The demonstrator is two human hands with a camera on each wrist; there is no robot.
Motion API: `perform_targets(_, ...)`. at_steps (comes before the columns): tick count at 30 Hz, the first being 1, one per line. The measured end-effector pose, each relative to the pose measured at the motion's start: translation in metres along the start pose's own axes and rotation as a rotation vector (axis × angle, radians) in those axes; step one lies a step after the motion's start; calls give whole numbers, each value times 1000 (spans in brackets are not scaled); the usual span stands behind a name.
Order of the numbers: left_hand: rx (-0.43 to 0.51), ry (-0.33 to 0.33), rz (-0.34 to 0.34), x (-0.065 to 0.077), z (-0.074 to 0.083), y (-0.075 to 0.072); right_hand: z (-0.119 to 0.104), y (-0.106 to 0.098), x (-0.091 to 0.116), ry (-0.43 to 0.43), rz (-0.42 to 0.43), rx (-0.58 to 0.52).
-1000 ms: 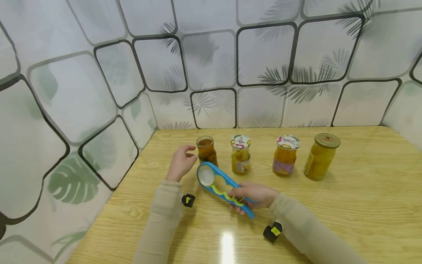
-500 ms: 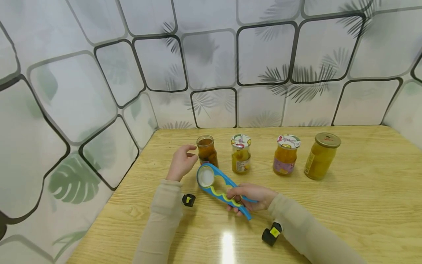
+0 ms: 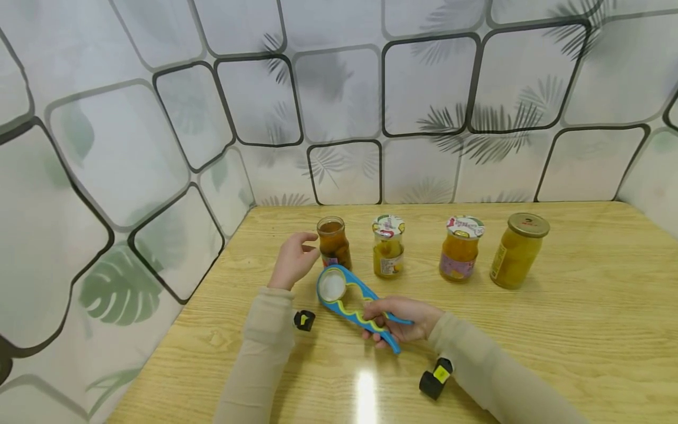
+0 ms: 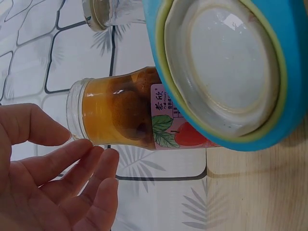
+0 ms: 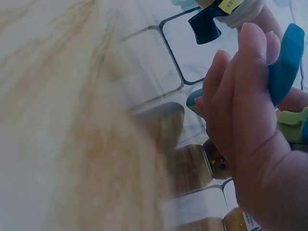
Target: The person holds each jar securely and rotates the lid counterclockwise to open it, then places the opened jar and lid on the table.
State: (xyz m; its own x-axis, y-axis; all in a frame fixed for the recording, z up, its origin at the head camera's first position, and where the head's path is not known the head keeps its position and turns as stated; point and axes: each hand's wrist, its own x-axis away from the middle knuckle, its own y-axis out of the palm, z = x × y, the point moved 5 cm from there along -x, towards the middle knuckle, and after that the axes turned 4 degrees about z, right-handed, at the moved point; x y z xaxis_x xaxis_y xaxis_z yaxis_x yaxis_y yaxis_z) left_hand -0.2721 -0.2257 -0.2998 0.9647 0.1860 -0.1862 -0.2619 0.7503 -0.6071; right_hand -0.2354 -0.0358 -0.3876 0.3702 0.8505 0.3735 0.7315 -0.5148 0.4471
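My right hand [image 3: 404, 318] grips the handles of a blue and green jar opener [image 3: 346, 309]. A lid [image 4: 226, 62], its pale inner side showing in the left wrist view, sits in the opener's ring. Behind the ring stands a lidless glass jar [image 3: 333, 241] of brown fruit in amber liquid, its lower label partly covered by the opener in the left wrist view. My left hand [image 3: 294, 259] is just left of that jar, fingers loosely bent and holding nothing. Its thumb and fingertips are close to the jar's rim; whether they touch it I cannot tell.
To the right stand a jar with a patterned white lid [image 3: 388, 247], a similar jar with orange contents [image 3: 458, 250] and a taller gold-lidded jar [image 3: 519, 250]. All rest on a wooden table [image 3: 582, 330] before a patterned wall [image 3: 424, 88].
The jar opener with the lid in it has dropped slightly, showing more of the jar behind. My right hand has shifted a little left. My left hand has stayed almost still.
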Motion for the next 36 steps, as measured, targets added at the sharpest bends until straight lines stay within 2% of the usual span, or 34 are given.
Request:
perform_targets(6,-10,13,-3,-1,0,1,2,-1,0,25,24,-28)
perform_targets(19,-15,2,-6,0,-1,3,2,0,1,31,-14,-46)
perform_targets(36,-19,-13,-31,-1,-3,5,2,3,0,32,-34,15)
